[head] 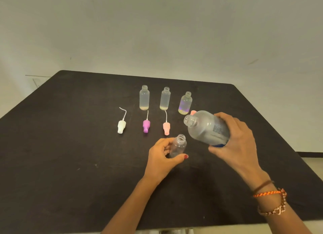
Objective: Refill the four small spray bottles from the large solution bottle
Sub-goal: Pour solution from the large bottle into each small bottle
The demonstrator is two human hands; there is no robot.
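Gripping the tilted large bottle [208, 128], right hand [234, 137] hovers beside left hand [160, 156] holding small bottle [178, 146].

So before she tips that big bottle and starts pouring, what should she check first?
1. Small spray bottle uncapped: ok, its neck is open.
2. Left hand steadying it: ok, fingers and thumb curl round it.
3. Large solution bottle uncapped and gripped by the right hand: ok.
4. Its mouth over the small neck: not ok, it sits higher and offset.
5. Liquid left in it: cannot tell.
6. Pink sprayer cap clear of spills: ok, lying apart on the table.
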